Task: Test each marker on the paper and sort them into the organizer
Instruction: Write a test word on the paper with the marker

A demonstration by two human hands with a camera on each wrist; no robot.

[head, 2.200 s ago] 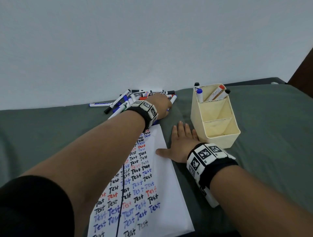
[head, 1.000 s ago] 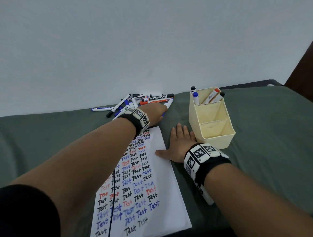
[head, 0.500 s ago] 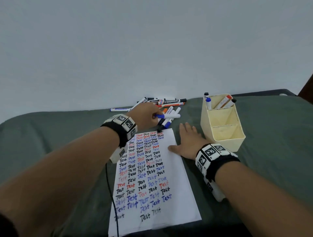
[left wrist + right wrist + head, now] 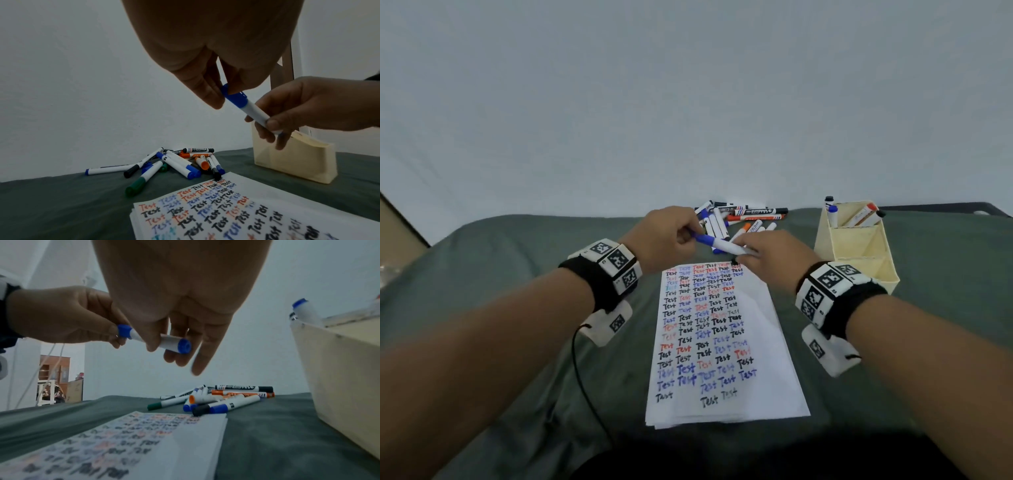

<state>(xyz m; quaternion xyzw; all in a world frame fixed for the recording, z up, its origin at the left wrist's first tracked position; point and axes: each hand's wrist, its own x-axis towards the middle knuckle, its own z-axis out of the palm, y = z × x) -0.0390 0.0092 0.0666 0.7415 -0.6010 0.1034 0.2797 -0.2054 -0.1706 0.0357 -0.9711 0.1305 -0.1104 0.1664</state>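
**Blue marker held at both ends, cap about to come off**

At far left, soft grey-green cloth cover [image 4: 482, 274], wrinkled, yielding under anything set on it. Next, left hand [image 4: 667, 238], fingers and thumb pinched on the blue cap end of a white-barrelled blue-capped marker [image 4: 717, 244], held in the air above the far edge of the paper. Below, white paper sheet stack [image 4: 767, 342], flat and thin, rows of "Test" in black, blue and orange-red, bare strip down its right side. Beyond, loose pile of plastic markers [image 4: 743, 219], caps blue, black, orange and one green, crossing each other on the cloth. Right hand [image 4: 774, 255], thumb and fingers curled round the white barrel. At far right, cream rigid plastic organizer [image 4: 859, 253] with stepped compartments, a few markers upright only in its rear one.

Marker probably light, stiff, smooth and a little slippery; cap likely a tight friction fit. Best taken well back on the barrel with one hand and on the cap with the other, pulled straight apart, not bent. Thin paper likely to slide on cloth while writing.
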